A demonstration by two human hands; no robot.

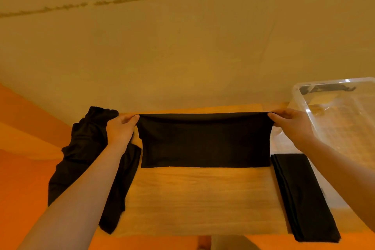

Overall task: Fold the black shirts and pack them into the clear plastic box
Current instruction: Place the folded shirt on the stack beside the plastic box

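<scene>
A black shirt (205,140), folded into a wide band, hangs stretched between my hands above the wooden table (198,199). My left hand (121,128) pinches its upper left corner and my right hand (290,122) pinches its upper right corner. Its lower edge touches the tabletop. A neatly folded black shirt (302,195) lies at the table's right side. The clear plastic box (341,115) stands at the far right, just beyond my right hand, with nothing black inside that I can make out.
A loose heap of black shirts (85,148) lies at the table's left edge, partly under my left forearm and hanging over the side. A tan wall rises close behind the table. Orange floor shows at the left.
</scene>
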